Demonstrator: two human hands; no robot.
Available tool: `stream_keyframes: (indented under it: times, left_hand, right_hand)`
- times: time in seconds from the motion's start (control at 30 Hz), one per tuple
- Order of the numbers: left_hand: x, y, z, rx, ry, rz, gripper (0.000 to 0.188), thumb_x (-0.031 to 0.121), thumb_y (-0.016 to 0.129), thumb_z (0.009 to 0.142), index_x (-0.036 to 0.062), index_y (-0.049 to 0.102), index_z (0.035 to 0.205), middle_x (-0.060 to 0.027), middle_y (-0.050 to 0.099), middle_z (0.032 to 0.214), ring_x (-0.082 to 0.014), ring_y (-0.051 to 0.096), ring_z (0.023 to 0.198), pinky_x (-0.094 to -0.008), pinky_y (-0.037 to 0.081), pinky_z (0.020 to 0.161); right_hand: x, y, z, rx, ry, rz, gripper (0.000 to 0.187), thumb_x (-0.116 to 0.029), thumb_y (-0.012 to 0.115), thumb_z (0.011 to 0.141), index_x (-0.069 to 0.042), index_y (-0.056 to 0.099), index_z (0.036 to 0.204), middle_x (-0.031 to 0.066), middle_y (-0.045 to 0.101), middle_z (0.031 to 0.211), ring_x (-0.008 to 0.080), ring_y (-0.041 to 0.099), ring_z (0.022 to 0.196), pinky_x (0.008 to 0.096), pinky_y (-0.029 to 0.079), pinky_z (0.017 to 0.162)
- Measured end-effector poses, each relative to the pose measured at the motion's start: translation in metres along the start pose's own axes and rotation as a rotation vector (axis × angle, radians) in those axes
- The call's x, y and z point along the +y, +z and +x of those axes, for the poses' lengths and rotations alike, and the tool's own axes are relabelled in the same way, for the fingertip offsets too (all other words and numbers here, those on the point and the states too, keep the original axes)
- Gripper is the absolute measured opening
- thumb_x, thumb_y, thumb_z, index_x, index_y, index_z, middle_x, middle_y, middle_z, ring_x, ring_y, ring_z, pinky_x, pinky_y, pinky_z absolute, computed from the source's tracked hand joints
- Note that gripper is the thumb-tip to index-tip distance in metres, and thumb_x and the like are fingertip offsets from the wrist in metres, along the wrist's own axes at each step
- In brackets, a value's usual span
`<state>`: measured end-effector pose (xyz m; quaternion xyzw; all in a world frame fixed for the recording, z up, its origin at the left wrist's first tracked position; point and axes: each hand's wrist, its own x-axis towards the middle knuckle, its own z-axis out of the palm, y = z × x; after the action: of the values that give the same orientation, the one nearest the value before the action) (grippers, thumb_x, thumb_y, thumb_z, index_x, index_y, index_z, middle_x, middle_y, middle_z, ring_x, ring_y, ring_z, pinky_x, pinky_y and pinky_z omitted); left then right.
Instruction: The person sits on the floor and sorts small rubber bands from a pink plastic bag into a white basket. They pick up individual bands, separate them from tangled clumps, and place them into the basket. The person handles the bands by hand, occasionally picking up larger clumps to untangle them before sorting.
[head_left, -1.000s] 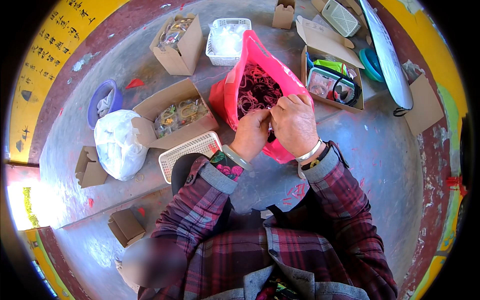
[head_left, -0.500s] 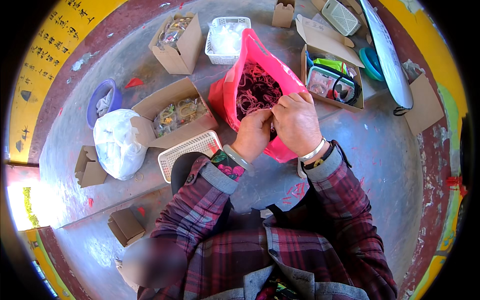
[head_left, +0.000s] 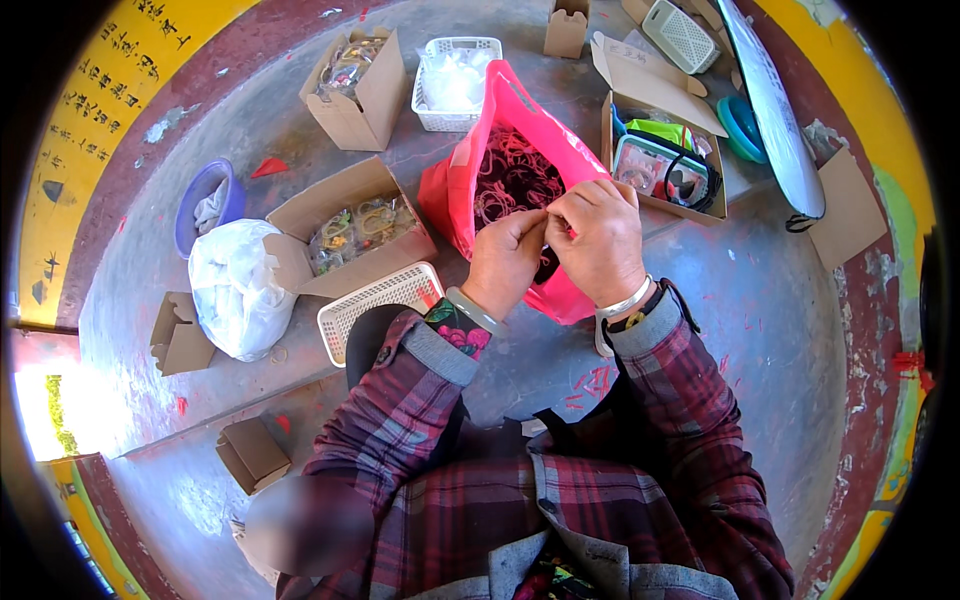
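Observation:
A bright pink bag stands open in front of me, full of dark and pink looped bands that look like hair ties. Over its near rim, my left hand and my right hand meet with fingers and thumbs pinched together. Whatever lies between the fingertips is too small to make out. The right wrist carries a silver bangle, the left a pale one. Close to my left forearm rests a white perforated basket, partly hidden by my knee.
An open cardboard box with bagged items stands left of the bag, beside a white plastic sack and a purple basin. Farther back are another box and a white basket. Right of the bag, a box holds a clear container.
My hands stay over the bag's near edge, with only a small shift of the fingers. My right hand's fingers are slightly more curled, and the pinch remains.

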<state>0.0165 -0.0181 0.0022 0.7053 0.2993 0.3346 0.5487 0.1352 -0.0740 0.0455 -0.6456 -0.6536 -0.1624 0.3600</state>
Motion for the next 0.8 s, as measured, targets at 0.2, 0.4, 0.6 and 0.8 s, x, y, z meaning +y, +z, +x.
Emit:
stream_keyframes:
  times: [0.2, 0.4, 0.6, 0.8]
  left_hand:
    - [-0.004, 0.001, 0.001, -0.077, -0.142, -0.494, 0.021, 0.006, 0.049, 0.090, -0.0072, 0.059, 0.102, -0.0119, 0.063, 0.095, -0.0170, 0.062, 0.088, -0.0275, 0.052, 0.079]
    - [0.001, -0.003, -0.001, -0.152, -0.336, -0.815, 0.021, 0.006, 0.047, 0.091, -0.0076, 0.057, 0.103, -0.0151, 0.061, 0.102, -0.0224, 0.062, 0.092, -0.0306, 0.052, 0.084]
    - [-0.006, -0.006, -0.001, -0.170, -0.338, -0.889, 0.019, 0.004, 0.048, 0.090, -0.0070, 0.057, 0.103, -0.0153, 0.061, 0.101, -0.0231, 0.062, 0.092, -0.0309, 0.052, 0.083]
    - [0.004, 0.006, -0.005, -0.180, -0.263, -0.775, 0.022, 0.008, 0.049, 0.091, -0.0068, 0.055, 0.106, -0.0133, 0.061, 0.101, -0.0199, 0.061, 0.093, -0.0281, 0.052, 0.081]
  right_hand:
    - [0.023, -0.005, -0.006, -0.123, 0.523, 0.651, 0.008, -0.003, 0.061, 0.071, -0.004, 0.065, 0.078, 0.0013, 0.061, 0.068, 0.0105, 0.055, 0.063, 0.0253, 0.041, 0.061]
    - [0.047, -0.039, -0.018, -0.060, 0.885, 0.983, 0.009, -0.004, 0.061, 0.077, 0.002, 0.065, 0.082, 0.0013, 0.062, 0.077, 0.0078, 0.054, 0.072, 0.0210, 0.041, 0.068]
    - [0.081, -0.086, -0.060, 0.109, 0.922, 0.879, 0.012, -0.004, 0.059, 0.077, 0.004, 0.066, 0.084, 0.0033, 0.062, 0.080, 0.0091, 0.055, 0.077, 0.0221, 0.042, 0.072]
    - [0.087, -0.103, -0.110, 0.144, 1.028, 0.842, 0.010, -0.002, 0.061, 0.077, 0.003, 0.066, 0.083, 0.0017, 0.062, 0.080, 0.0090, 0.054, 0.074, 0.0212, 0.042, 0.070]
